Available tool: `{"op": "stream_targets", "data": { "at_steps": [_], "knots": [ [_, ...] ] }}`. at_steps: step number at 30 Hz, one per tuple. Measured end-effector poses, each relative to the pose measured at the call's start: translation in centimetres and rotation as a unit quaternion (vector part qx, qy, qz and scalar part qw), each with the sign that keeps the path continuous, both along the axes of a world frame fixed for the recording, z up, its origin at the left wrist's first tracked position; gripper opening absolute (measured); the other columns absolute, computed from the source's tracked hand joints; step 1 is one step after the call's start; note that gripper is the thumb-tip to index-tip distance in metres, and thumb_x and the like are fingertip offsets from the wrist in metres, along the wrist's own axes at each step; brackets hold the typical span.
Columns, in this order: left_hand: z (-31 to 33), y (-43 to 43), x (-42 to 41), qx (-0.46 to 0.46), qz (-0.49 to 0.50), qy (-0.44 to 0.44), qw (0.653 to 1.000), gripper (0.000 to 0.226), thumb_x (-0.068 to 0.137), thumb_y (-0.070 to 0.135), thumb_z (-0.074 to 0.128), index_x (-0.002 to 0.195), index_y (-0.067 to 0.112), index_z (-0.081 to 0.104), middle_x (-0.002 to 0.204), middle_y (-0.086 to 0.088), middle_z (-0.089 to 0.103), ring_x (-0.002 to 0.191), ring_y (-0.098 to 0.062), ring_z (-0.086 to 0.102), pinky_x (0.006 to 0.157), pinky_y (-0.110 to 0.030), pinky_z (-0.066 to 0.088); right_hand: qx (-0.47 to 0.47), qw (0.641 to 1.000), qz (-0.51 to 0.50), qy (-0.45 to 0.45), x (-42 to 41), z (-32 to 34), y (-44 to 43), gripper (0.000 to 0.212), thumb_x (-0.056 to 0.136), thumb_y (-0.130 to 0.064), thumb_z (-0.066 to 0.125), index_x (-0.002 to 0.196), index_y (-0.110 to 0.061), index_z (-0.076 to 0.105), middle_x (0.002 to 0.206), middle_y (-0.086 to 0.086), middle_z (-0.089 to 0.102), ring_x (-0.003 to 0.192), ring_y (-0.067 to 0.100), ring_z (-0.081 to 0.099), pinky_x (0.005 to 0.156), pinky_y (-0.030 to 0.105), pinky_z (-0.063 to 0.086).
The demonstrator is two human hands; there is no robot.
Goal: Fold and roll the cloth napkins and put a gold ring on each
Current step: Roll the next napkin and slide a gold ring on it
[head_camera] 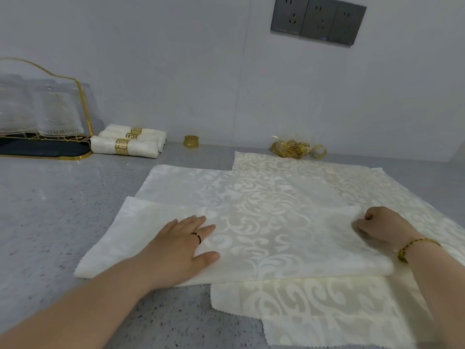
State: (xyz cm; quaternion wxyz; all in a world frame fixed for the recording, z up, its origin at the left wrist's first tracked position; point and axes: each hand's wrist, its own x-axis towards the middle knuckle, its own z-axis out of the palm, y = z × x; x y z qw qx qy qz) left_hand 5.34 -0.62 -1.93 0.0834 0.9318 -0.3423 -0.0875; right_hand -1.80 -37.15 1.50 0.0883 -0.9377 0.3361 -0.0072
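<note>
— Starting far to the left of the folded napkin (264, 235), what is there?

— Behind it and far to its left, a gold-wire rack (80, 102) holding glasses stands on the grey counter (50, 222). Closer to the folded napkin, but also behind and left of it, three rolled napkins (125, 143) lie side by side, each with a gold band around its middle. A loose gold ring (191, 141) stands behind the folded napkin's left part, close to the wall.

— And on the napkin itself?

— I have my left hand (181, 245) flat on its left half, fingers straight and pressing the cloth down.

— Further along?

— Behind its right part, by the wall, lies a pile of gold rings (294, 148). At its right edge is my right hand (382, 227), fingers curled, pinching the cloth there. A gold bracelet (415, 244) sits on that wrist.

— What is the napkin lying on?

— It lies on more flat napkins (327, 306), which are spread open under it. They show behind it, to its right and in front of it.
</note>
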Motion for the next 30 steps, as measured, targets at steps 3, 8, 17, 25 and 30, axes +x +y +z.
{"op": "stream_targets", "data": {
  "at_steps": [3, 8, 17, 25, 30],
  "knots": [
    [0.0, 0.1, -0.1, 0.004, 0.001, 0.000, 1.000, 0.140, 0.016, 0.087, -0.031, 0.144, 0.036, -0.005, 0.152, 0.013, -0.015, 0.139, -0.004, -0.014, 0.105, -0.021, -0.014, -0.021, 0.993, -0.014, 0.115, 1.1, 2.1, 0.6, 0.036, 0.089, -0.031, 0.052, 0.060, -0.010, 0.049, 0.058, 0.003, 0.049, 0.054, 0.018, 0.048, 0.052, 0.024, 0.036],
    [0.2, 0.1, 0.1, 0.020, -0.008, -0.002, 1.000, 0.137, 0.017, 0.087, -0.030, 0.143, 0.039, -0.007, 0.151, 0.015, -0.017, 0.133, 0.002, -0.021, 0.106, -0.025, -0.017, -0.115, 0.992, 0.028, 0.049, 6.7, 4.1, 2.9, 0.021, 0.090, -0.026, 0.047, 0.093, -0.006, 0.053, 0.078, 0.004, 0.053, 0.082, 0.025, 0.053, 0.065, 0.027, 0.040],
    [0.6, 0.2, 1.3, 0.027, -0.002, 0.026, 0.999, 0.125, 0.023, 0.088, -0.011, 0.140, 0.044, -0.012, 0.126, 0.029, -0.027, 0.118, 0.009, -0.030, 0.108, -0.028, -0.020, -0.013, 0.981, 0.193, 0.017, 19.0, 0.4, 9.9, 0.051, 0.090, -0.026, 0.044, 0.139, -0.026, 0.029, 0.139, 0.009, 0.037, 0.127, 0.033, 0.037, 0.104, 0.039, 0.032],
    [0.7, 0.1, 1.3, 0.018, 0.010, 0.036, 0.999, 0.118, 0.028, 0.081, -0.003, 0.140, 0.044, -0.012, 0.126, 0.029, -0.027, 0.117, 0.009, -0.032, 0.110, -0.032, -0.021, -0.034, 0.971, 0.234, -0.020, 20.3, 0.4, 10.9, 0.031, 0.088, -0.015, 0.045, 0.118, -0.015, 0.053, 0.123, 0.009, 0.052, 0.124, 0.026, 0.034, 0.098, 0.032, 0.032],
    [0.5, 0.1, 1.4, 0.016, -0.010, 0.020, 1.000, 0.117, 0.030, 0.083, -0.005, 0.140, 0.043, -0.013, 0.126, 0.029, -0.027, 0.118, 0.008, -0.030, 0.110, -0.033, -0.020, -0.028, 0.958, 0.266, -0.104, 18.3, 1.9, 11.1, 0.021, 0.087, -0.013, 0.050, 0.106, -0.009, 0.058, 0.118, 0.008, 0.057, 0.106, 0.023, 0.048, 0.085, 0.028, 0.038]
  ]
}}
